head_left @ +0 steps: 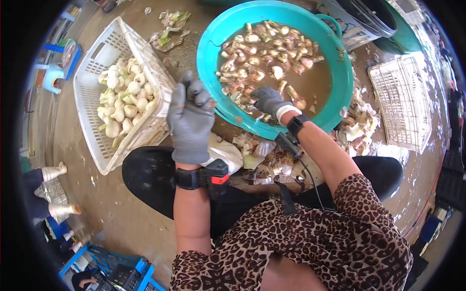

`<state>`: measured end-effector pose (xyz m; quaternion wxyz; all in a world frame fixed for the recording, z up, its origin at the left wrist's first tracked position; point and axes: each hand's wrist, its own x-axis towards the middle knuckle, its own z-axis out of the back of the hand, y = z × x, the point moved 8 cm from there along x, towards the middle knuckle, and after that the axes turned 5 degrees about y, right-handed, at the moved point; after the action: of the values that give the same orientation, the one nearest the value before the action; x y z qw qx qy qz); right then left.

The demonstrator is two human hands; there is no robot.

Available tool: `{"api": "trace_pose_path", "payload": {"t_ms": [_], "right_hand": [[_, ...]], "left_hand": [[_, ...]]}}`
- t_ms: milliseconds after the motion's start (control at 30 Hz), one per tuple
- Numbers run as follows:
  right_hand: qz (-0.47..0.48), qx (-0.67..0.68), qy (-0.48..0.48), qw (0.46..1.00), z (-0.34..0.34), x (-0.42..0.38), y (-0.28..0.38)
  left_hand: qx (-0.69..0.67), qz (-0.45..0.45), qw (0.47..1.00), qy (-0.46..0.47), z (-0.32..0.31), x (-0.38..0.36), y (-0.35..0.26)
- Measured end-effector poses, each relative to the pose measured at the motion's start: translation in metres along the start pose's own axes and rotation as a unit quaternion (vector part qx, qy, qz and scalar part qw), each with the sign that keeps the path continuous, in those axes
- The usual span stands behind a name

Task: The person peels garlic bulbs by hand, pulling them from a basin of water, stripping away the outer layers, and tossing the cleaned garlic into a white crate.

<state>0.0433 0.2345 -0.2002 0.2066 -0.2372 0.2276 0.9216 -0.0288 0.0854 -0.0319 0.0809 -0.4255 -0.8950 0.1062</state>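
Note:
My left hand [191, 114], in a grey glove, is raised palm up between the crate and the basin, its fingers curled at the tips; whether something small lies under them is hidden. My right hand [271, 102], also gloved, reaches down into the near side of the turquoise basin [207, 63], at the garlic in the water; what its fingers hold cannot be made out. Unpeeled garlic bulbs [257, 53] float in the brown water [310, 89]. Clean white garlic bulbs [128, 97] lie in the white crate [83, 106] on the left.
Peeled skins [359, 126] litter the wet floor around the basin. An empty white crate [400, 104] lies at the right, near a grey bucket [357, 22]. A blue stool [73, 56] stands at the far left. Other people's white boots [63, 209] show at the left edge.

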Motion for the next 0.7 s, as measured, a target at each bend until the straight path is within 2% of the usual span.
{"api": "trace_pose_path", "payload": {"t_ms": [33,67,100,133,167,200,233,267,300,333,400,433,467,500,533,600,633,667,700], "right_hand": [[0.002,0.000,-0.012,1.000,-0.018,0.015,-0.005],[0.013,-0.004,-0.024,1.000,-0.032,0.033,-0.009],[0.018,0.011,0.039,0.999,-0.020,0.013,0.005],[0.008,0.080,0.046,0.996,-0.024,0.002,-0.004],[0.077,0.148,-0.065,0.984,-0.034,0.007,-0.018],[-0.021,0.087,0.058,0.994,-0.002,-0.021,0.017],[0.066,0.095,0.067,0.991,-0.012,-0.017,0.020],[-0.091,0.027,-0.007,0.995,-0.025,0.001,-0.031],[0.048,-0.042,-0.070,0.996,-0.065,0.038,-0.076],[-0.007,0.032,-0.074,0.997,-0.034,0.013,-0.057],[0.045,0.102,-0.083,0.990,-0.059,0.034,-0.110],[0.054,0.101,-0.085,0.990,-0.055,0.027,-0.102],[0.077,0.344,-0.050,0.935,-0.054,0.016,-0.100],[0.095,0.564,-0.008,0.821,-0.048,0.002,-0.089],[0.105,0.562,-0.009,0.820,-0.029,-0.021,-0.078],[0.157,0.389,-0.092,0.903,-0.002,-0.041,-0.057],[0.250,0.403,-0.172,0.864,0.003,-0.050,-0.050],[0.252,0.399,-0.174,0.864,0.020,-0.065,-0.031],[0.266,0.339,-0.155,0.889,0.034,-0.081,-0.006]], "left_hand": [[0.030,0.003,0.999,0.012,0.001,0.001,0.003],[0.042,-0.010,0.999,-0.032,0.012,0.002,0.003],[0.024,-0.019,0.997,-0.069,0.017,0.003,0.008],[0.056,-0.005,0.993,-0.103,0.015,0.004,0.014],[0.056,0.010,0.995,-0.079,0.017,0.004,0.023],[0.077,-0.003,0.991,-0.106,0.013,0.003,0.027],[0.188,-0.031,0.971,-0.143,0.013,0.000,0.023],[0.238,-0.047,0.962,-0.129,0.005,0.001,0.016],[0.285,-0.059,0.946,-0.139,0.011,0.000,0.011],[0.246,-0.011,0.959,-0.140,0.016,0.001,0.016],[0.366,-0.036,0.924,-0.101,0.065,0.020,0.044],[0.370,-0.044,0.922,-0.101,0.071,0.017,0.051],[0.526,-0.059,0.845,-0.077,0.069,0.015,0.056],[0.666,-0.072,0.741,-0.051,0.061,0.009,0.062],[0.670,-0.080,0.736,-0.050,0.043,0.001,0.068],[0.828,-0.084,0.550,-0.067,0.029,-0.013,0.074],[0.846,-0.076,0.523,-0.074,0.043,-0.015,0.088],[0.845,-0.081,0.523,-0.074,0.044,-0.014,0.086],[0.829,0.001,0.559,-0.021,0.053,-0.008,0.097]]}}
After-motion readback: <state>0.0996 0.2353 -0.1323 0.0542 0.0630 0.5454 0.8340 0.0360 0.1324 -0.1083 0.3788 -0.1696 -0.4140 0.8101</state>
